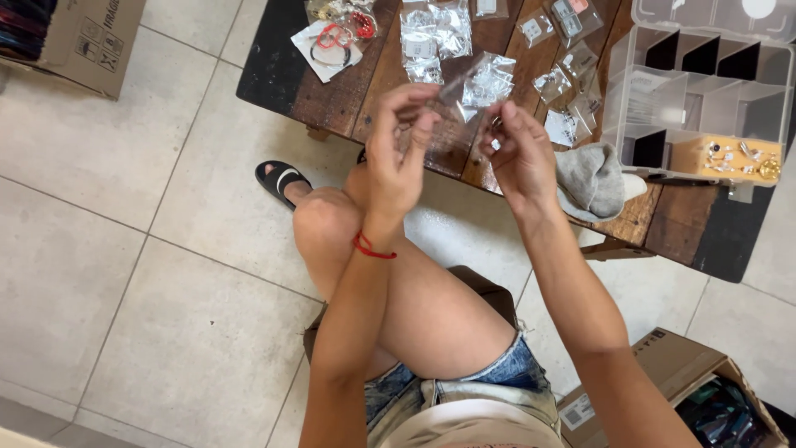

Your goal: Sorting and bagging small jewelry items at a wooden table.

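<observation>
At the centre of the frame, a small clear crinkled plastic bag [479,81] was pinched at one end between the fingertips of the left hand [398,158]. The right hand [518,153] was pressed together on a tiny pale piece [495,143], too small to be identified. Further up, more clear packets [431,33] were scattered on the dark wooden table [348,99], beside a clear compartmented plastic organiser [705,91]. The tiny piece could be dropped onto the pale tiled floor [124,249] if the pinch loosened

Both hands [460,153] on small clear bag [485,81]
</observation>
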